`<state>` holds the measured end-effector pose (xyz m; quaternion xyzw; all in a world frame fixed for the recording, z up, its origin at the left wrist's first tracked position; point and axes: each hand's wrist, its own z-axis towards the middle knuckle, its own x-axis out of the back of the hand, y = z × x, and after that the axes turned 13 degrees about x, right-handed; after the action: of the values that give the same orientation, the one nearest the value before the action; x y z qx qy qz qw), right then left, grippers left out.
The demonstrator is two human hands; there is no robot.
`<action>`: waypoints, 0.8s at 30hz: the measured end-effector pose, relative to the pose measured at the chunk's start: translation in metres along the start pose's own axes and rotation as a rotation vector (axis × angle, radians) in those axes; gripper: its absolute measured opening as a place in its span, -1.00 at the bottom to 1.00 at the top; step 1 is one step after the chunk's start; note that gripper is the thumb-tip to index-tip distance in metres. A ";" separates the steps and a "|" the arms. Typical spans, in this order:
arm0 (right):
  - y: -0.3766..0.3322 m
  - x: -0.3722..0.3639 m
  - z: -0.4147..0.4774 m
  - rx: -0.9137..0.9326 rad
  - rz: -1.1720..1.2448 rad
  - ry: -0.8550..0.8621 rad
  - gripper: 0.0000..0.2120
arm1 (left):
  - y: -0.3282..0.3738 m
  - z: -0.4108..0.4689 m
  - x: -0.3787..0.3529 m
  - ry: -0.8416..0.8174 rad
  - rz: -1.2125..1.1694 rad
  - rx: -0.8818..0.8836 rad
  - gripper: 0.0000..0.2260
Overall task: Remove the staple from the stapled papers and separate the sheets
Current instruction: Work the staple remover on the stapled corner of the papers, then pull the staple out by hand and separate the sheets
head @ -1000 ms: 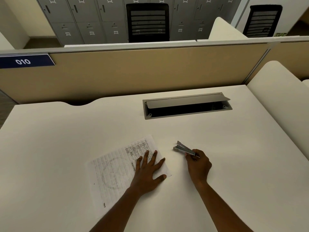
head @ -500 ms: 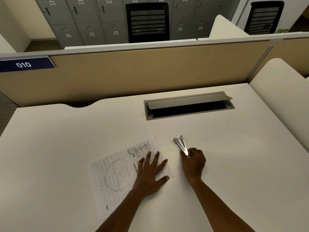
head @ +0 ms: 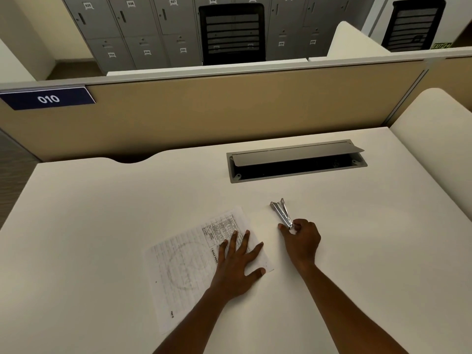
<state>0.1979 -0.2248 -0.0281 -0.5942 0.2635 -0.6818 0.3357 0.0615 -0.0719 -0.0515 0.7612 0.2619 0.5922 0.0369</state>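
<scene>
Thin, limp printed white paper sheets (head: 189,267): left hand (head: 236,264) flat, fingers spread, pinning them. Right hand (head: 302,241) fingers pinch rigid metal staple remover (head: 282,213) at its rear end.

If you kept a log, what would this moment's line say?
left hand: flat on papers | right hand: gripping staple remover by one end | staple: not visible

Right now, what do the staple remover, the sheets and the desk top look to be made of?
Staple remover, held in the right hand: bare metal, silvery with bright glints.
Stapled papers, pressed flat under the left hand: thin white printed paper, matte, lying flat.
Desk: smooth off-white matte surface, probably laminate; the core does not show.
</scene>
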 end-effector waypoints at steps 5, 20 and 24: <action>0.001 0.016 -0.027 0.084 -0.027 -0.046 -0.71 | -0.003 0.002 -0.002 0.008 -0.105 0.011 -0.40; -0.011 0.026 -0.091 0.228 -0.206 -0.478 -0.73 | 0.001 -0.022 0.044 0.185 -0.519 0.116 -0.49; -0.016 0.021 -0.095 0.169 -0.222 -0.454 -0.70 | 0.004 -0.039 0.021 0.017 -0.224 0.080 -0.45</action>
<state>0.0998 -0.2342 -0.0174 -0.7270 0.0568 -0.5831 0.3581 0.0309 -0.0760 -0.0198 0.7230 0.3689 0.5800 0.0701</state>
